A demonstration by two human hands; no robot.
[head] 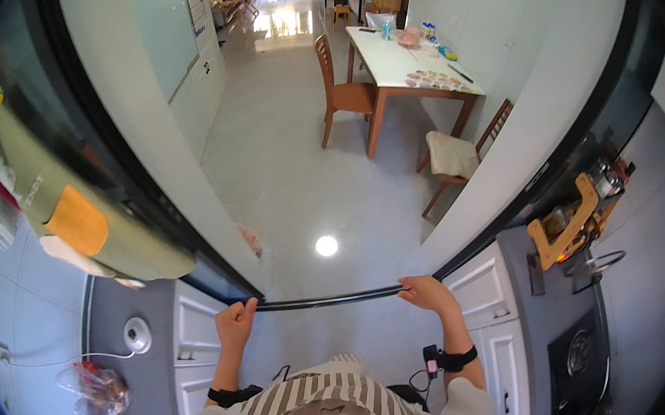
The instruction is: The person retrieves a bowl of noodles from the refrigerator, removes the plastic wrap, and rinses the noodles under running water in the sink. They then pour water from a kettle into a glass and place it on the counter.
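Note:
My left hand (235, 324) is raised in front of me with its fingers curled and its thumb up, near the left end of a dark floor track (328, 300) in the doorway. Nothing plainly shows inside its fingers. My right hand (425, 292) is out ahead at the right, its thumb and fingertips close together over the right end of the track; whether they pinch something is unclear. Black bands circle both wrists, and a small device with a cable is on the right one. A striped apron (336, 392) covers my front.
Counters with white cabinets (486, 286) flank me; a gas hob (578, 371) and wooden rack (557, 233) are at right, a plastic bag (102, 393) at left. A green apron (35, 167) hangs left. Beyond the doorway stand a white-topped table (398, 61) and chairs (351, 96).

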